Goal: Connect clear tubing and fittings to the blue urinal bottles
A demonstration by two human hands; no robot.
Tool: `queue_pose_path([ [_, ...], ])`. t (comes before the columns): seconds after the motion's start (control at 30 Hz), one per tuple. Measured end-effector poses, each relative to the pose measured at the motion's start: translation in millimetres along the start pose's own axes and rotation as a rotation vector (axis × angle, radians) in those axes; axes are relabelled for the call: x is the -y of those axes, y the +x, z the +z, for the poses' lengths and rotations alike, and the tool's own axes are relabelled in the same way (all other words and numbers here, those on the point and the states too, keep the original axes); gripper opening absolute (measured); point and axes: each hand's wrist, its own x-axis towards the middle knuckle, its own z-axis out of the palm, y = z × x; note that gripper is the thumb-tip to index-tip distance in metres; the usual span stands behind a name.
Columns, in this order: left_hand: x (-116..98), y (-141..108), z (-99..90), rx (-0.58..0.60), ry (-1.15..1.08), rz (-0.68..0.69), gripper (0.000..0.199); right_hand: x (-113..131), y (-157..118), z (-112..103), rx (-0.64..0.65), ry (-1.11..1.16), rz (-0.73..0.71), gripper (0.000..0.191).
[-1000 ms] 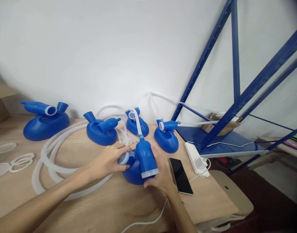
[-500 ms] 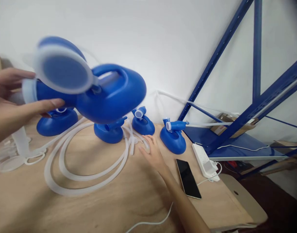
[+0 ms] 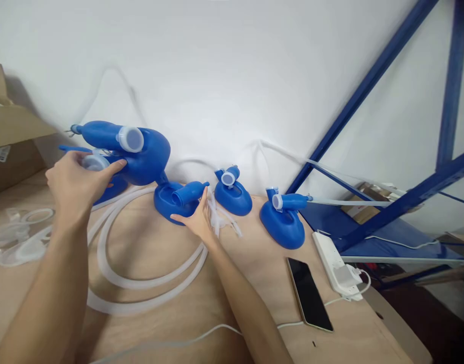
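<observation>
My left hand (image 3: 78,177) is closed round the pale-capped neck of a blue plastic urinal bottle (image 3: 146,156), raised above the table. This bottle carries a blue tube-shaped part with a white round cap (image 3: 131,139). On the tabletop beside it sits another blue urinal bottle (image 3: 167,205), with a loose-looking blue tube-shaped part (image 3: 190,192) across its top. My right hand (image 3: 197,220) grips its right side, thumb in front and index finger near the tube's tip; the other fingers are hidden. White hose (image 3: 148,283) lies coiled in front.
Two more blue urinal bottles (image 3: 234,200) (image 3: 283,227) stand to the right. A phone (image 3: 310,293) and a white power strip (image 3: 334,265) lie near the right edge. Clear plastic parts (image 3: 23,242) and a cardboard box (image 3: 19,146) are at left. A blue shelf frame (image 3: 368,232) rises beyond.
My left hand has carried its urinal bottle away and lower, toward the back of the table. My right hand has moved left from the hose ends to the standing bottle. The view has shifted left.
</observation>
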Motion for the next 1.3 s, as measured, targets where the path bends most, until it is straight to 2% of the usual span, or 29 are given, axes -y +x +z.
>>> queue_pose_path([
  [0.2, 10, 9, 3.5, 0.121, 0.153, -0.083, 0.06, -8, 7, 16, -0.021, 0.178, 0.04, 0.158],
  [0.37, 12, 9, -1.8, 0.105, 0.114, -0.126, 0.049, 3, 4, 4, -0.035, 0.066, 0.093, 0.154],
  [0.5, 13, 11, -6.9, 0.136, 0.143, -0.152, 0.047, 25, 5, -33, -0.046, -0.01, 0.076, 0.147],
  [0.63, 20, 16, -7.9, 0.235, 0.275, -0.07, 0.067, 42, 0, -87, 0.042, -0.091, 0.12, 0.137],
  [0.7, 23, 16, -6.8, 0.286, 0.328, -0.015, 0.072, 46, -11, -114, 0.093, -0.11, 0.129, 0.137],
  [0.8, 21, 12, -5.0, 0.343, 0.348, 0.065, 0.065, 46, -38, -149, 0.141, -0.115, 0.084, 0.14],
  [0.93, 9, 3, -1.5, 0.515, 0.318, 0.107, 0.057, 31, -82, -183, 0.149, -0.174, -0.027, 0.143],
  [1.0, 4, -2, 3.2, 0.599, 0.315, 0.144, 0.065, 15, -105, -194, 0.095, -0.218, -0.1, 0.14],
  [1.1, 2, -9, 13.9, 0.65, 0.326, 0.228, 0.078, -14, -139, -205, -0.027, -0.259, -0.174, 0.138],
  [1.2, 1, -15, 24.1, 0.687, 0.344, 0.28, 0.072, -42, -172, -213, -0.159, -0.277, -0.157, 0.138],
  [1.3, 1, -21, 29.3, 0.666, 0.351, 0.298, 0.069, -65, -198, -223, -0.281, -0.257, -0.08, 0.134],
])
